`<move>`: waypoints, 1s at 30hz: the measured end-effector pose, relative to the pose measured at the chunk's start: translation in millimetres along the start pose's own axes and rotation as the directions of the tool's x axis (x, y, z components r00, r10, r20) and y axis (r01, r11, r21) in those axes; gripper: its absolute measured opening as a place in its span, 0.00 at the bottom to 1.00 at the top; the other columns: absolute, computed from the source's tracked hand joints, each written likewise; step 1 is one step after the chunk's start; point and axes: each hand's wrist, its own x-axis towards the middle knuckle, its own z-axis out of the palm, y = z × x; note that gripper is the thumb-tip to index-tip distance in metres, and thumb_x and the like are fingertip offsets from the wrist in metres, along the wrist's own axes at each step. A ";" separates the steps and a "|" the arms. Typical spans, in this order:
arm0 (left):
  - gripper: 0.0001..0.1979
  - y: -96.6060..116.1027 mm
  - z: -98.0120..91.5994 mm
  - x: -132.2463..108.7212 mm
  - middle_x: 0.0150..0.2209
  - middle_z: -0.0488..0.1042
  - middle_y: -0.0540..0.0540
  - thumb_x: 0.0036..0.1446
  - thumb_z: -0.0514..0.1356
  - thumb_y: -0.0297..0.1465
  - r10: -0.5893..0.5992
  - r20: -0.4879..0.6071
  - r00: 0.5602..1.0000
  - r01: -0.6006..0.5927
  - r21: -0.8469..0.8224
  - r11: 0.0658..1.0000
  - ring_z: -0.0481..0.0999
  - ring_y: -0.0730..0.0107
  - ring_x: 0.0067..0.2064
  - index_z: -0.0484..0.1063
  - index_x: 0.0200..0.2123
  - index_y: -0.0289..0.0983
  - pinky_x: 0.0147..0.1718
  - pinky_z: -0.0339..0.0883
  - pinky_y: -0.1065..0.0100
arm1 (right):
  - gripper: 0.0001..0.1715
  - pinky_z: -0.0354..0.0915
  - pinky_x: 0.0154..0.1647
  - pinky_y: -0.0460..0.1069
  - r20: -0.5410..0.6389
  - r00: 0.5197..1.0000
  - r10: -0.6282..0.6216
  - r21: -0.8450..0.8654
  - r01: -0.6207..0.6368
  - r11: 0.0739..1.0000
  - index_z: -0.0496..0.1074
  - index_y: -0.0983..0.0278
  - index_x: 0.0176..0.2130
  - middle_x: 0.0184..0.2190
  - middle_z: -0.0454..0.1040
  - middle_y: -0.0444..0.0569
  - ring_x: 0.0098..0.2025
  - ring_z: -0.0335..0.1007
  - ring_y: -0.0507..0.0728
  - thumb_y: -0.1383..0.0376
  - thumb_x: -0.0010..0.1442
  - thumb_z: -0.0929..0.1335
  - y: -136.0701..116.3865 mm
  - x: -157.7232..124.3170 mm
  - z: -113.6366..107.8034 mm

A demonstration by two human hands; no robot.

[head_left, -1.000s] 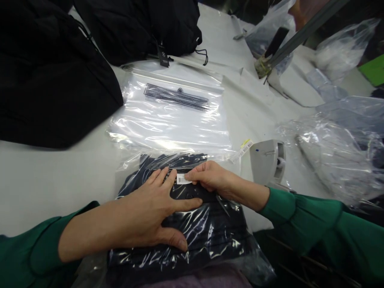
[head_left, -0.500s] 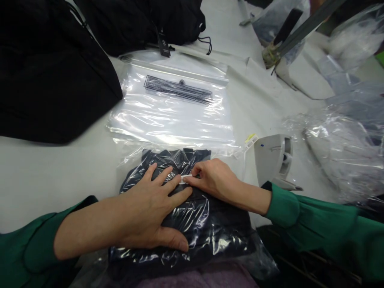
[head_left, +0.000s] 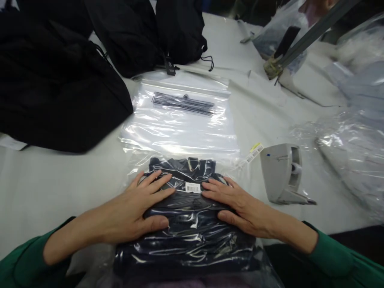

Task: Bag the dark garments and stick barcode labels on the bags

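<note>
A folded dark garment (head_left: 192,252) lies in a clear plastic bag in front of me, its near end at the table's edge. A white barcode sticker (head_left: 193,188) sits flat on the bag's upper middle. My left hand (head_left: 141,208) rests on the left side of the bag, fingers spread and holding nothing. On the right side, my right hand (head_left: 240,206) also lies on the plastic with its fingers stretched out, their tips close to the sticker's right edge. Both palms touch the bag.
Clear printed plastic bags (head_left: 180,132) lie flat just beyond the garment. Black drawstring bags (head_left: 66,92) fill the back left, one with a black hang tag (head_left: 169,66). A grey label dispenser (head_left: 279,174) with a strip of barcode labels (head_left: 254,153) stands right. Crumpled plastic (head_left: 357,156) and a metal bar (head_left: 318,32) are farther right.
My right hand has let go of the sticker, moved right and opened flat on the bag. The sticker now shows fully. My left hand has shifted slightly left.
</note>
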 end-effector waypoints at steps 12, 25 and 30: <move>0.39 13.7 25.1 -42.5 0.66 0.57 0.32 0.63 0.52 0.51 -0.488 -0.593 0.640 0.315 -0.376 0.871 0.57 0.43 0.66 0.43 0.69 0.40 0.61 0.56 0.42 | 0.31 0.62 0.61 0.64 -0.716 0.554 0.424 0.316 -0.285 0.905 0.72 0.61 0.55 0.55 0.72 0.57 0.59 0.66 0.69 0.44 0.63 0.62 44.2 -87.3 51.1; 0.37 40.8 -7.8 30.4 0.69 0.51 0.42 0.64 0.48 0.53 0.058 0.079 0.995 -0.067 0.118 0.991 0.44 0.51 0.70 0.46 0.69 0.41 0.67 0.38 0.48 | 0.26 0.58 0.62 0.60 -0.145 0.964 -0.223 -0.047 0.219 0.975 0.63 0.61 0.63 0.58 0.69 0.55 0.58 0.64 0.63 0.57 0.69 0.61 -18.6 20.4 9.5; 0.37 39.9 -8.9 24.2 0.69 0.53 0.42 0.64 0.48 0.54 0.052 0.065 0.997 -0.059 0.116 0.991 0.47 0.51 0.70 0.47 0.69 0.42 0.66 0.36 0.48 | 0.24 0.61 0.55 0.58 -0.021 0.955 -0.297 -0.195 0.288 0.938 0.66 0.61 0.60 0.50 0.71 0.56 0.50 0.66 0.62 0.57 0.70 0.60 -18.7 36.2 8.9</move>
